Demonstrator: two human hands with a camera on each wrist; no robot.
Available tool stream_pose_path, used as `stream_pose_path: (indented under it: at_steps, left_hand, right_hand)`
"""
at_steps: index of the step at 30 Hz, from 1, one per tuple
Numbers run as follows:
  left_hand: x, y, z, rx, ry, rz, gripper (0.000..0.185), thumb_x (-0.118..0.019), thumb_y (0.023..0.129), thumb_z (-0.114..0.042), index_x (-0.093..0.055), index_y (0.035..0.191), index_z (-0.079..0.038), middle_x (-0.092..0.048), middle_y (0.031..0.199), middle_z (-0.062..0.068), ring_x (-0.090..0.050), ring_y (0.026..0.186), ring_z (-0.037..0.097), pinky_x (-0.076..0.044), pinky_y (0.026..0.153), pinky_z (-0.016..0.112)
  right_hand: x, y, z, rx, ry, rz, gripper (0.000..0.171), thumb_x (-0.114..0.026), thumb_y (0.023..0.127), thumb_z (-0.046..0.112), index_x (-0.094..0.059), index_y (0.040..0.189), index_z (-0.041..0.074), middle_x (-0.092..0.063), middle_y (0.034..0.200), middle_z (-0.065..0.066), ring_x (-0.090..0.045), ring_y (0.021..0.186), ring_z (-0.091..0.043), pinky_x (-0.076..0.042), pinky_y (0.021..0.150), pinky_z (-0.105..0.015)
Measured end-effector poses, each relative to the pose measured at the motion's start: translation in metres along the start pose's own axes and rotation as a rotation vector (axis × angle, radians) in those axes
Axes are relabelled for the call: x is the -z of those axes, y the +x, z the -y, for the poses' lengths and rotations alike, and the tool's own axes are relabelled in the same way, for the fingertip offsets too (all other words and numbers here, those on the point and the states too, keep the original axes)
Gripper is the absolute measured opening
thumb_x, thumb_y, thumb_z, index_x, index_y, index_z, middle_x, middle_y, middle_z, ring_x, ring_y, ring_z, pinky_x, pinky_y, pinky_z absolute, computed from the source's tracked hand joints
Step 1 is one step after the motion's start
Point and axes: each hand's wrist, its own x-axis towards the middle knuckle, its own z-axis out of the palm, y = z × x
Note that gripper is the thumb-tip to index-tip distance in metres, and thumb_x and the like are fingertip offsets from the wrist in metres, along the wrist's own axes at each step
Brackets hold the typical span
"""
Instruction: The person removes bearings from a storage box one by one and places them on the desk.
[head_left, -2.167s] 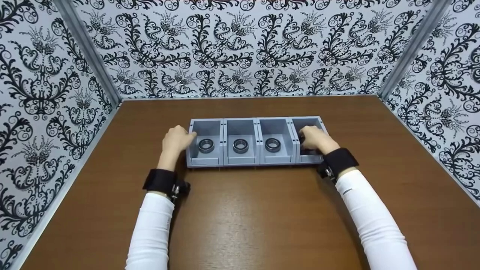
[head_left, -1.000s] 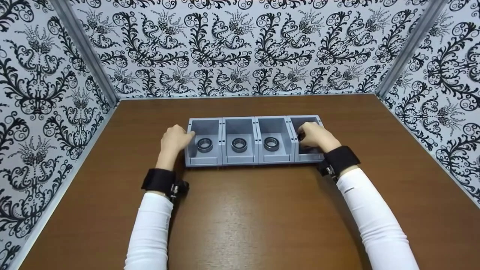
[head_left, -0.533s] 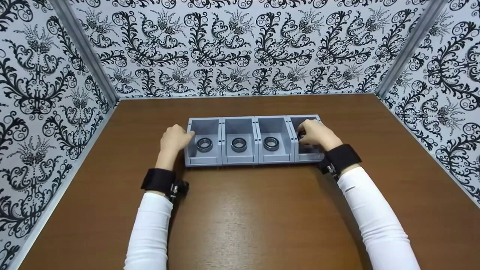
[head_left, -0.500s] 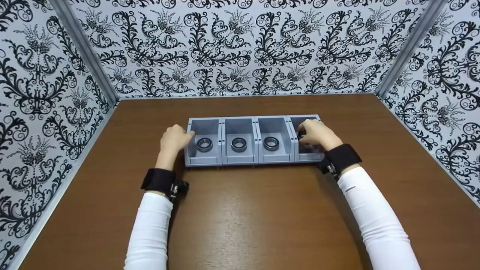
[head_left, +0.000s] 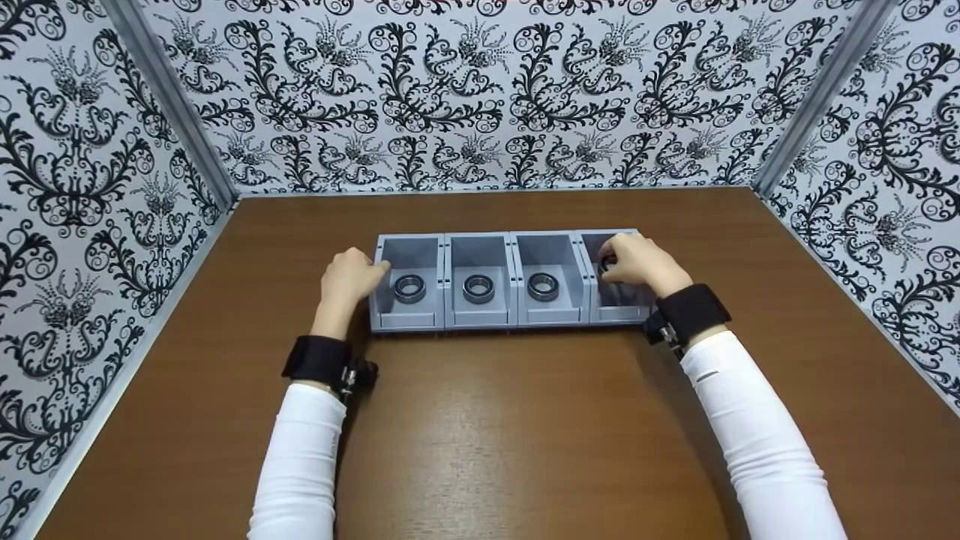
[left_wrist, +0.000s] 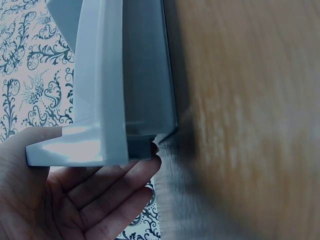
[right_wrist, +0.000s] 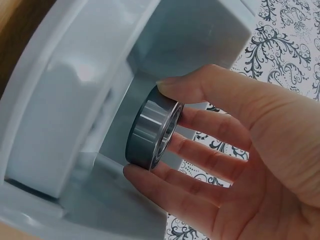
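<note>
A row of joined grey storage bins (head_left: 480, 319) stands on the table. My right hand (head_left: 637, 262) is over the rightmost bin and pinches a ball bearing (right_wrist: 147, 132) between thumb and fingertips. In the right wrist view this steel ring is tilted on edge, above the bin's floor. My left hand (head_left: 349, 281) holds the left end wall of the row. The left wrist view shows its thumb over the rim and the fingers (left_wrist: 110, 195) along the outside. Three more bearings lie flat, one per bin: left (head_left: 409, 289), second (head_left: 478, 289) and third (head_left: 542, 286).
The brown wooden table (head_left: 480, 435) extends in front of the bins and to both sides. Patterned black-and-white panels (head_left: 480, 97) enclose it at the back, left and right, with grey metal posts (head_left: 169, 105) at the corners.
My right hand has risen slightly and shifted a little right, with the bearing now showing between its fingers. My left hand and the other bearings have stayed in place.
</note>
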Motion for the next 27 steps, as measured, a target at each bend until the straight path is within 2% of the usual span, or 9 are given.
stream_pose_path:
  at_steps: [7, 16, 20, 23, 27]
  left_hand:
    - [0.000, 0.000, 0.000, 0.003, 0.000, 0.004, 0.045, -0.056, 0.096, -0.042, -0.074, 0.098, -0.001, -0.070, 0.125, 0.028, -0.067, 0.114, 0.048, -0.054, 0.092, 0.060]
    - [0.001, 0.000, 0.000, 0.001, 0.004, 0.010, 0.045, -0.056, 0.097, -0.042, -0.073, 0.097, 0.000, -0.070, 0.124, 0.028, -0.068, 0.113, 0.048, -0.054, 0.091, 0.059]
    - [0.001, 0.000, 0.000, 0.001, 0.003, 0.014, 0.045, -0.056, 0.097, -0.042, -0.074, 0.097, 0.000, -0.070, 0.125, 0.028, -0.068, 0.113, 0.048, -0.054, 0.092, 0.059]
    - [0.001, 0.000, 0.000, -0.002, 0.001, 0.009, 0.043, -0.056, 0.096, -0.042, -0.071, 0.089, -0.002, -0.072, 0.120, 0.027, -0.069, 0.110, 0.047, -0.054, 0.090, 0.058]
    - [0.000, 0.000, 0.000, -0.005, -0.001, -0.007, 0.043, -0.057, 0.096, -0.042, -0.053, 0.066, -0.011, -0.072, 0.098, 0.021, -0.069, 0.093, 0.040, -0.054, 0.080, 0.054]
  right_hand:
    - [0.002, -0.001, 0.001, 0.034, -0.013, -0.025, 0.033, -0.070, 0.079, 0.011, -0.074, 0.108, -0.002, -0.072, 0.111, -0.024, -0.065, 0.106, -0.042, -0.051, 0.095, -0.059]
    - [0.007, -0.001, 0.005, 0.015, -0.016, -0.026, 0.029, -0.071, 0.077, 0.012, -0.075, 0.103, 0.002, -0.072, 0.100, -0.019, -0.064, 0.089, -0.033, -0.053, 0.081, -0.051]
    - [0.008, -0.002, 0.006, 0.014, -0.019, -0.022, 0.032, -0.071, 0.077, 0.013, -0.075, 0.107, 0.002, -0.072, 0.103, -0.021, -0.064, 0.092, -0.035, -0.053, 0.083, -0.053]
    - [0.010, -0.003, 0.008, 0.013, -0.020, -0.026, 0.034, -0.072, 0.078, 0.013, -0.075, 0.109, 0.001, -0.072, 0.104, -0.022, -0.064, 0.093, -0.036, -0.053, 0.085, -0.054]
    - [0.011, -0.004, 0.010, 0.011, -0.019, -0.037, 0.032, -0.071, 0.077, 0.012, -0.075, 0.106, 0.002, -0.071, 0.100, -0.020, -0.062, 0.088, -0.033, -0.052, 0.080, -0.050]
